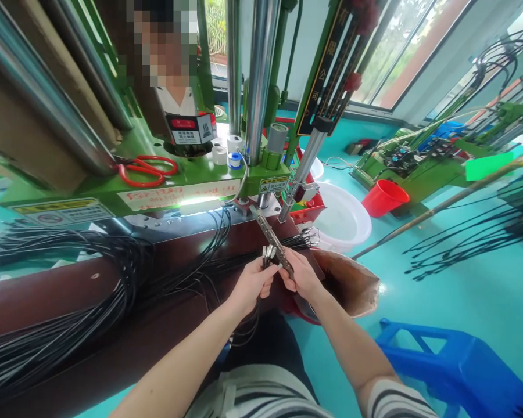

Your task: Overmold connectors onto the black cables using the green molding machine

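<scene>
My left hand (251, 284) is closed on a bunch of thin black cables (244, 325) whose metal plug ends (269, 253) stick up above my thumb. My right hand (303, 273) is pinched on a long narrow metal tool (273, 238) that slants up and left from my fingers toward the machine. The two hands almost touch, just in front of the dark brown bench (113, 290). More black cables (61, 325) lie draped over the bench to the left.
A green moulding machine (192, 174) with steel columns stands behind the bench; red scissors (146, 170) and tape rolls lie on its ledge. A person stands behind it. A brown bag (353, 284), white basins (344, 217), a red bucket (383, 197) and a blue stool (457, 366) are at right.
</scene>
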The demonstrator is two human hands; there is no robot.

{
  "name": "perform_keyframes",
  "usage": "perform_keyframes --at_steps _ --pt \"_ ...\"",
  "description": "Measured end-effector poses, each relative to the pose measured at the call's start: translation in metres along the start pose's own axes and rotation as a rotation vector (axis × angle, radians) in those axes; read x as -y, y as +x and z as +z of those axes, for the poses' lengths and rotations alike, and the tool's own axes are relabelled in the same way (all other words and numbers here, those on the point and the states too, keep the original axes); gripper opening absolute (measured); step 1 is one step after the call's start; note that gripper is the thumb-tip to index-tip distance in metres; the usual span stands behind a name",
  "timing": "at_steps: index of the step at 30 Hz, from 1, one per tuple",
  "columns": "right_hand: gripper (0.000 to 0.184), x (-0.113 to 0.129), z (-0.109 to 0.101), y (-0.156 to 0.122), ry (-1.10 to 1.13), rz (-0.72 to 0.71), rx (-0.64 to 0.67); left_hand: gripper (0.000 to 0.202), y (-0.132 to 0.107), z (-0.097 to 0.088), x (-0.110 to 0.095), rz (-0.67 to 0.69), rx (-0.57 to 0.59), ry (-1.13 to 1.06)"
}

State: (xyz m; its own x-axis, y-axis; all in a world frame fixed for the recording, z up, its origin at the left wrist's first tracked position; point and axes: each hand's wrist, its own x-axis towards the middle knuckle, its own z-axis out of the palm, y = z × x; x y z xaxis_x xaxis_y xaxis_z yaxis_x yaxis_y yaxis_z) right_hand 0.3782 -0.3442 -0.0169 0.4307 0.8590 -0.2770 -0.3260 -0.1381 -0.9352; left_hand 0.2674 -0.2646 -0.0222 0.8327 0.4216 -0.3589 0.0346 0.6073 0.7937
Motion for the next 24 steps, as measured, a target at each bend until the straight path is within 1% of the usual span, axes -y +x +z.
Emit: perform_keyframes --at_steps 3,7,13,18,22,24 --pt "0.046 -0.008 0.002 0.000 0.041 -0.064 -0.034 0.034 0.002 0.003 0.001 -0.004 -0.019 0.024" --pt "0.048 -0.011 0.001 0.000 0.027 -0.082 -0.057 0.036 0.003 0.005 -0.001 0.018 -0.090 0.017" --pt "0.049 -0.009 0.003 -0.003 -0.036 -0.110 -0.070 0.034 0.004 0.004 -0.001 0.019 -0.097 -0.007" --pt "0.047 -0.012 0.004 -0.003 -0.161 -0.121 -0.097 0.030 0.005 0.007 0.002 0.039 -0.162 0.042" --pt "0.048 -0.017 0.005 -0.002 -0.246 -0.149 -0.117 0.027 0.005 0.008 0.005 0.087 -0.208 0.100" --pt "0.047 -0.015 0.006 -0.003 -0.240 -0.128 -0.111 0.024 0.005 0.007 0.004 0.171 -0.225 0.197"
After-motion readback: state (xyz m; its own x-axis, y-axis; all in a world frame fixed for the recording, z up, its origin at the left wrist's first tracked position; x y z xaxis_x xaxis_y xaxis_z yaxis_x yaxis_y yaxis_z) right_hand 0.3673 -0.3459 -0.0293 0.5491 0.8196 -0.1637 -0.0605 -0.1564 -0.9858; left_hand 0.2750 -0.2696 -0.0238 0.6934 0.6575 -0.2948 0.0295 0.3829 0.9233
